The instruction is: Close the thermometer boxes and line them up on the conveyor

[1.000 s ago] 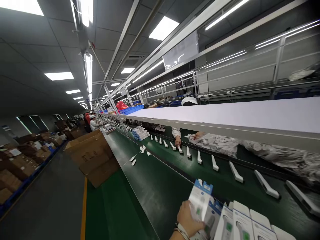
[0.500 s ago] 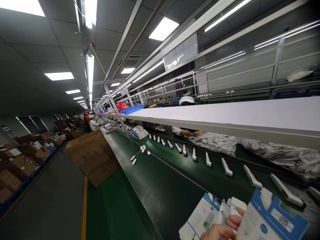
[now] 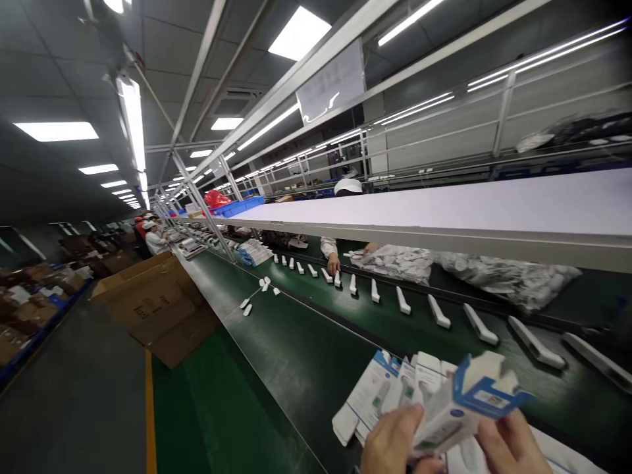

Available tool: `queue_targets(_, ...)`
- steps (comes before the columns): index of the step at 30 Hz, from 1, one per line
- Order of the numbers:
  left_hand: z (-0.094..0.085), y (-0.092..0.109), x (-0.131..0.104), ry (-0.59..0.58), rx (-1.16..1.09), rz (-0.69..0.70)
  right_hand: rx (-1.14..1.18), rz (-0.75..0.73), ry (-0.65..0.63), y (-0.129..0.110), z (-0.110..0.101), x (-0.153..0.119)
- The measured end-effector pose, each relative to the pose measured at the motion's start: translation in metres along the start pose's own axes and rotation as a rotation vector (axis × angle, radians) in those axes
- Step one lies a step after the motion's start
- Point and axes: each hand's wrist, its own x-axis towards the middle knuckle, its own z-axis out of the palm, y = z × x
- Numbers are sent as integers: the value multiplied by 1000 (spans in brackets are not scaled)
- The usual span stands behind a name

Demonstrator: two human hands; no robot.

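Gripping the open blue-and-white printed cardboard box (image 3: 451, 418) from either side, the left hand (image 3: 390, 440) and right hand (image 3: 513, 446) have their fingers partly curled, closed on it. It looks squared out, flaps unfolded near the right fingers — its contents cannot be told. Flat white-and-blue cartons (image 3: 366, 397) lie beside the left fingers; beyond both hands, angled white plastic devices (image 3: 438, 311) sit unboxed on the green belt (image 3: 419, 332).
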Motion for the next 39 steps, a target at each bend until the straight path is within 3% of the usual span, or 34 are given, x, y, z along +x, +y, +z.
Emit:
queue_targets(3, 0, 9, -3, 81, 156, 242, 149, -60, 98, -16, 18, -23)
queue_targets(8, -12, 16, 8, 148, 152, 270, 436, -114, 8, -37, 55, -40)
queue_targets(15, -15, 10, 14, 150, 124, 327, 499, -127, -64, -43, 55, -45)
queue_targets(18, -16, 6, 14, 125, 86, 338, 409, -234, -138, -40, 52, -44)
queue_targets(24, -34, 16, 22, -57, -278, 167, 152, -493, -188, -38, 47, -42)
queue_targets(28, -57, 43, 46, -135, -636, 54, 47, -627, -232, -42, 45, -43)
queue_targets(32, -73, 71, 62, -255, -853, -13, -23, -754, -280, -45, 47, -43)
queue_targets(35, -76, 83, 63, -234, -921, -65, 10, -800, -270, -45, 52, -43)
queue_targets(39, -76, 90, 57, -94, -945, -146, 101, -786, -252, -47, 62, -43)
